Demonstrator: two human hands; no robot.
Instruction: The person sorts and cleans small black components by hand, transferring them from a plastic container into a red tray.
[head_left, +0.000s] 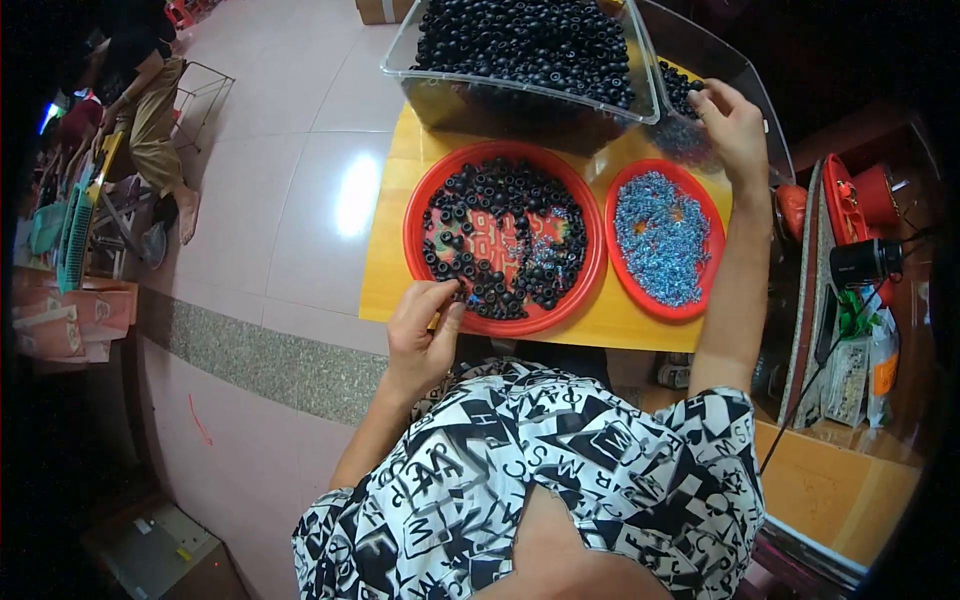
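Observation:
My left hand [425, 335] is closed in a pinch over the near-left rim of a round red tray [413, 215]. Black pieces lie right at its fingertips, and what sits between them is too small to make out. In the tray lie many small black round caps [495, 180] with holes, along with a few shiny blue-silver bits. At the far right, my right hand [735, 130] reaches over a clear plastic box [745, 85] and pinches a black cap [697, 90]. Beside the round tray, an oval red tray [612, 215] holds a heap of tiny blue-silver screw-like pieces [660, 240].
A large clear bin [520, 95] heaped with black caps stands at the back of the yellow table [385, 270]. To the right are a shelf with red containers and a black cylindrical device [865, 262] with a cable. Another person [150, 100] sits at the far left.

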